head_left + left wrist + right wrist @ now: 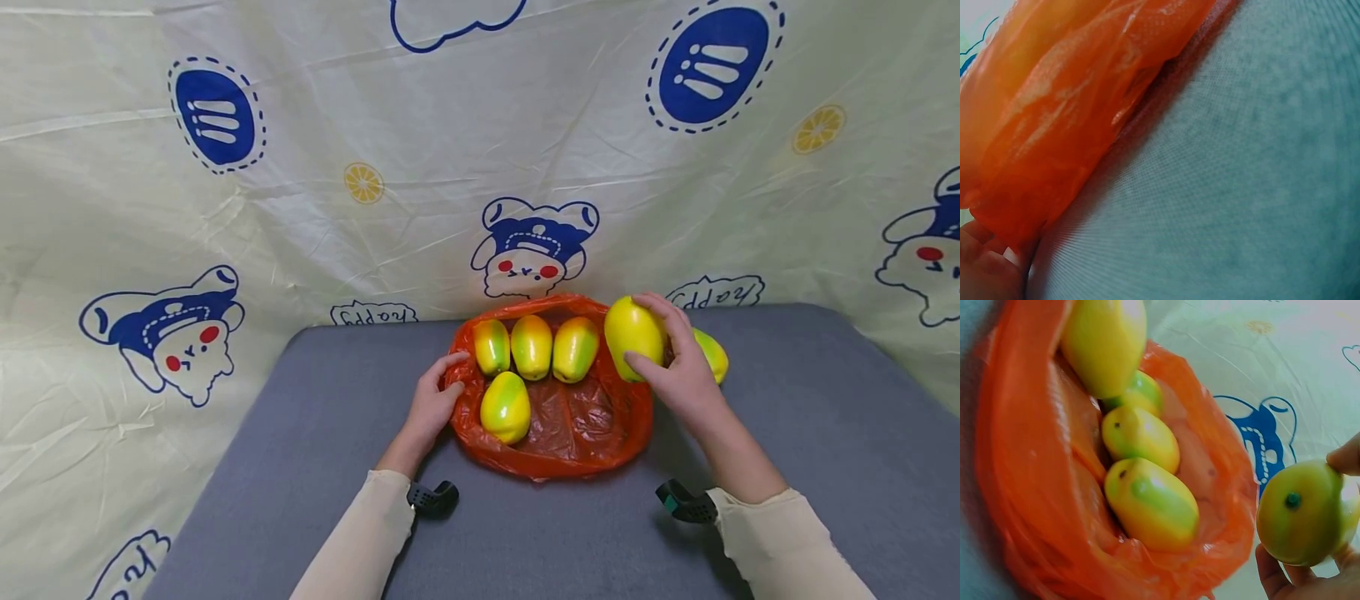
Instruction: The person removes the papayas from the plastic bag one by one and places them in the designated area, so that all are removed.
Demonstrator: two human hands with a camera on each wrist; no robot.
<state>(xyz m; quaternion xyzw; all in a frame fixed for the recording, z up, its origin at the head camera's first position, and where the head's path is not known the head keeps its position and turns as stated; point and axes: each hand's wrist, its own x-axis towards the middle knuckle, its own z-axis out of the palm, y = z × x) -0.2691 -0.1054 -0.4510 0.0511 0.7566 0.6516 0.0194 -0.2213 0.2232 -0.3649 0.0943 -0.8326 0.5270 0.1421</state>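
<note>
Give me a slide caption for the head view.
Right hand grips a mango beside the orange bag; left hand holds its edge.

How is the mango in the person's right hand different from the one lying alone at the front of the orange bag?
The held mango is gripped by the right hand at the orange bag's right edge; the front mango lies untouched inside the bag. The held mango looks mostly plain yellow-green; the front mango shows a green patch with orange-yellow ends. The held mango stands more upright. Both are oval and similar in size.
</note>
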